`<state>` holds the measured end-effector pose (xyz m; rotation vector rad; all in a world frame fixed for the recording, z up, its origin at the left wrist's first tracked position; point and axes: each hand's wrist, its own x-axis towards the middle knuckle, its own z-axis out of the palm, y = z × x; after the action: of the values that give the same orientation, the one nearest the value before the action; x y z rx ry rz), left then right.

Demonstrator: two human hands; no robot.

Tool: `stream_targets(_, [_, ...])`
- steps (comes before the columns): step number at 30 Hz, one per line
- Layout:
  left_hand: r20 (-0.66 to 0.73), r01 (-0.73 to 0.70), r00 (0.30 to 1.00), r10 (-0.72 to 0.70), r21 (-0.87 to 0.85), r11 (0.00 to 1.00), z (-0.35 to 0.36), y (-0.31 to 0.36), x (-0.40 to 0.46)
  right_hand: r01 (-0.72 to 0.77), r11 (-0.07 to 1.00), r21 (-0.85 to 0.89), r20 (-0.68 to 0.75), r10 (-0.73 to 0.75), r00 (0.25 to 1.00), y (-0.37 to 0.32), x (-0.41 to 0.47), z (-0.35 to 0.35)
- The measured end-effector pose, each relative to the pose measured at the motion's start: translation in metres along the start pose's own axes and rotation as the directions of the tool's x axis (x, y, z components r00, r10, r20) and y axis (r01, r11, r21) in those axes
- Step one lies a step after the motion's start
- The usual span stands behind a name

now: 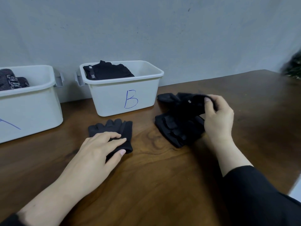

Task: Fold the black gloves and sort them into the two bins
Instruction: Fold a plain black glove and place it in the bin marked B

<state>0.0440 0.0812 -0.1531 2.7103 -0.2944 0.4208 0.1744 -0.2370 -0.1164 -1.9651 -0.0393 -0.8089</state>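
Observation:
One black glove [112,128] lies flat on the wooden table in front of bin B [123,98]. My left hand [101,150] rests on its cuff end with fingers straight. To the right, my right hand [218,116] pinches the cuff of another black glove [179,103] and holds it lifted above a pile of black gloves [175,129]. Bin B, white with a blue letter, holds folded black gloves [107,70]. A second white bin [32,108] at the left holds dark patterned gloves [13,80].
The bins stand against a grey wall at the table's back edge. A dark blurred object [293,66] sits at the far right edge. Bare wood [162,176] lies between my forearms, and the table's right edge runs near my right sleeve.

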Motion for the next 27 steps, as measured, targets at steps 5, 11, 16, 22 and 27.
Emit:
stream_targets(5, [-0.027,0.013,1.0,-0.013,0.009,1.0,0.002,-0.001,0.001,-0.023,0.961,0.275,-0.226,0.088,0.97,-0.024,0.002,-0.011])
stream_targets(11, [-0.007,0.085,0.996,-0.085,0.012,0.996,-0.001,-0.003,0.003,-0.199,0.766,0.611,-0.044,0.284,0.958,-0.057,-0.002,-0.016])
stream_targets(16, [-0.004,0.083,0.997,-0.082,0.074,0.994,-0.001,-0.003,-0.001,-0.366,0.66,0.656,0.178,0.335,0.925,-0.076,-0.002,-0.012])
stream_targets(22, [-0.028,0.114,0.993,-0.115,-0.041,0.993,-0.013,-0.006,-0.02,-0.362,0.705,0.61,0.354,0.166,0.92,-0.105,-0.026,0.01])
stream_targets(27, [-0.248,0.234,0.894,-0.374,-0.453,0.86,-0.036,-0.018,-0.036,-0.392,0.735,0.553,0.505,0.078,0.86,-0.141,-0.062,0.05])
